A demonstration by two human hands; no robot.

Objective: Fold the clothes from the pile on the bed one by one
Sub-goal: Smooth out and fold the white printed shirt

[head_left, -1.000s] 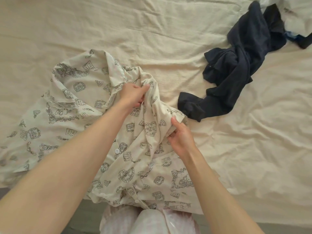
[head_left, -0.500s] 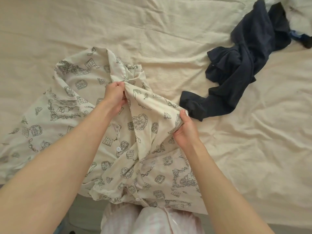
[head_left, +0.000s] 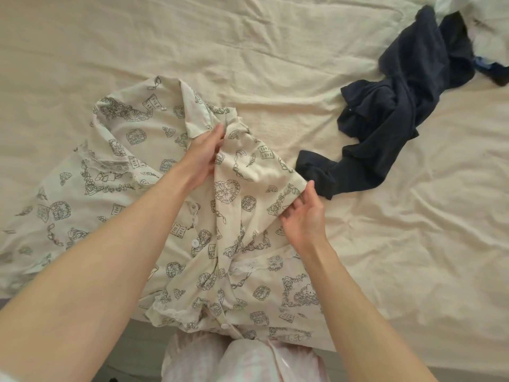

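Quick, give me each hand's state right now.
Left hand: grips a fold of the printed shirt.
Right hand: pinches the shirt's sleeve edge.

The shirt point(head_left: 154, 150) in the middle of the frame is showing cream cloth with dark drawings of hearts, books and leaves, plus white buttons. The dark navy clothes point(head_left: 399, 111) are lying at the upper right. The bed sheet point(head_left: 248, 51) is looking plain pale beige.
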